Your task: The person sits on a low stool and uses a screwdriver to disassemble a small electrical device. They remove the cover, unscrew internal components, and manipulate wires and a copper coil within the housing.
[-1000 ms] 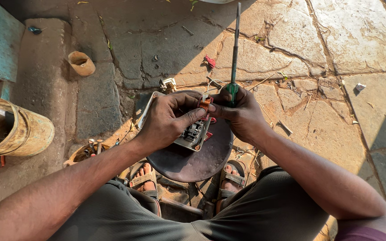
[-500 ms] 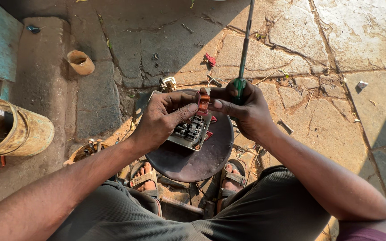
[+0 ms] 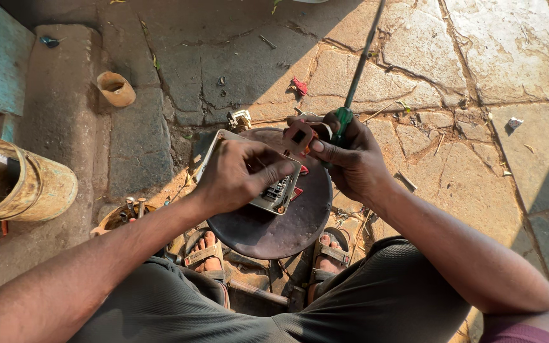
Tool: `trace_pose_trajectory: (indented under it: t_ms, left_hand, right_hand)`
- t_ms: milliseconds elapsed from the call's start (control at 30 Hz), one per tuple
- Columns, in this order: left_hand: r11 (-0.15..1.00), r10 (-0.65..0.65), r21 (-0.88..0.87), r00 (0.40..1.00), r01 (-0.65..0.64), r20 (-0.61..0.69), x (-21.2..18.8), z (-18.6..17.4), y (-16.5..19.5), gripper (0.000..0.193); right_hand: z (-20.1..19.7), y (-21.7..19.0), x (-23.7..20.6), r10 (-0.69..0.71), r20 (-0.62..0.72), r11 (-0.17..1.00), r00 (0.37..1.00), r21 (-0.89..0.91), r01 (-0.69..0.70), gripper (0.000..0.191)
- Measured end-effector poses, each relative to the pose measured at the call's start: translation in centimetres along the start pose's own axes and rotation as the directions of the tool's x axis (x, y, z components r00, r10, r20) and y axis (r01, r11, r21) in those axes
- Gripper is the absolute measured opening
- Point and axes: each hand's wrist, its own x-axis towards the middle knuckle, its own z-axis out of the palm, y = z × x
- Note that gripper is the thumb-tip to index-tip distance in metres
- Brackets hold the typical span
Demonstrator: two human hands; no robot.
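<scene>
My left hand (image 3: 239, 176) grips a metal electrical switch plate (image 3: 273, 194) and holds it tilted over a round dark metal disc (image 3: 274, 225). My right hand (image 3: 344, 159) holds a long green-handled screwdriver (image 3: 356, 79) that points up and away. Its fingers also pinch a small red and white switch part (image 3: 300, 136) just above the plate. The plate's back shows dark terminals and a red piece.
A rusty tin can (image 3: 17, 181) lies on its side at the left, a small clay cup (image 3: 115, 89) sits on the stone step. Another small switch part (image 3: 239, 119) and a red scrap (image 3: 298, 86) lie on the cracked paving. My sandalled feet (image 3: 208, 251) rest below the disc.
My right hand has lifted the small red part off the plate and moved up and right. The screwdriver has tilted more to the right. My left hand turned the plate.
</scene>
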Motion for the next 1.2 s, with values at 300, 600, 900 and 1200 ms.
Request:
trace_pose_trajectory:
  t_ms: [300,600,900,1200]
  left_hand:
    - [0.668,0.009,-0.741,0.996,0.064,0.094,0.4,0.8,-1.1,0.036]
    - [0.781,-0.016,-0.622,0.999,0.043,0.049,0.2,0.4,-0.9,0.031]
    - [0.871,-0.026,-0.491,0.994,-0.03,-0.106,0.1,1.4,-1.1,0.032]
    - [0.691,-0.078,-0.722,0.997,0.037,-0.023,0.8,2.2,-2.4,0.039]
  right_hand:
    - [0.8,-0.3,-0.5,-0.074,0.252,0.997,0.965,0.04,0.067,0.052]
    - [1.5,-1.0,-0.7,-0.19,0.3,0.746,0.935,-0.575,0.336,0.057]
    - [0.9,0.6,0.1,0.025,0.168,0.978,0.985,-0.206,0.01,0.04]
    - [-0.8,2.2,0.8,-0.049,0.208,0.931,0.977,-0.344,0.12,0.04]
